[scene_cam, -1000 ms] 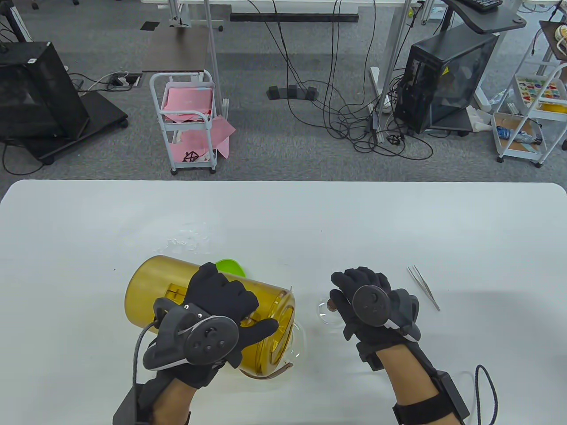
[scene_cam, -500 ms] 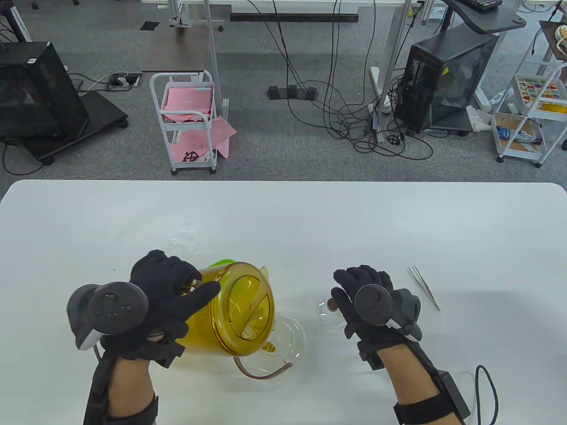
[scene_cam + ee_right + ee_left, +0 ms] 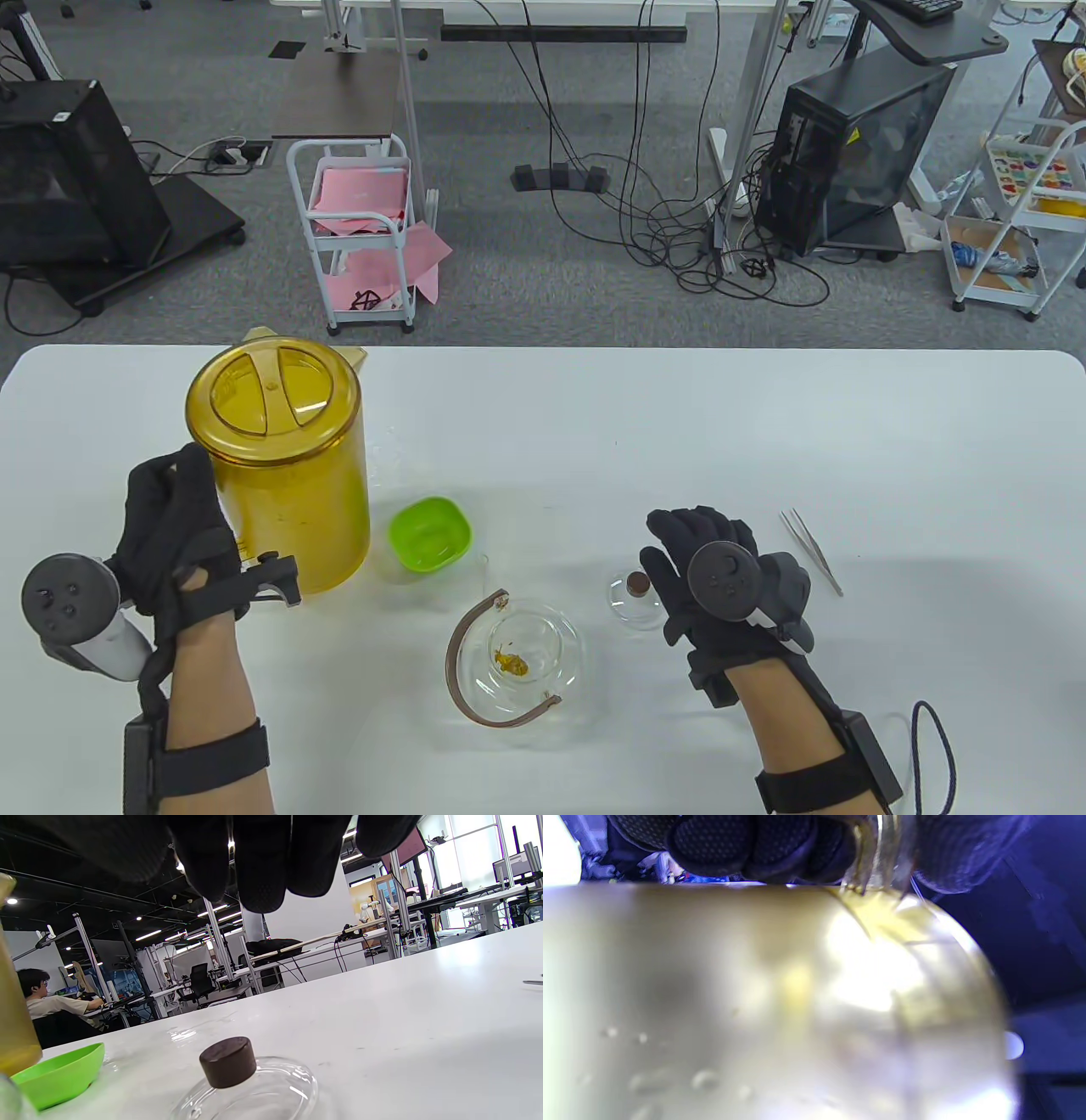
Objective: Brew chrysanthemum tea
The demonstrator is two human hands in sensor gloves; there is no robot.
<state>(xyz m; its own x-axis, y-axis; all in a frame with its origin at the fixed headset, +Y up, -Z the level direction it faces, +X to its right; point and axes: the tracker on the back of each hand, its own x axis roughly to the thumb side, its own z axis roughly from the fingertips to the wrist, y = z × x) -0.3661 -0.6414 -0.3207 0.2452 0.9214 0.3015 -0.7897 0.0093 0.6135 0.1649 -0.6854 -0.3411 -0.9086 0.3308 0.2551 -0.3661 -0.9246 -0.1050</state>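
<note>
teapot, clear glass, perhaps chrysanthemum inside

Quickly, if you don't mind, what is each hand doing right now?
Left hand: curled round the handle of the yellow pitcher, gripping it.
Right hand: open, fingers relaxed above the glass lid, holding nothing.

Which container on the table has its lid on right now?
The amber pitcher. Its lid is seated on top, while the glass teapot sits open and the green bowl has none.
</note>
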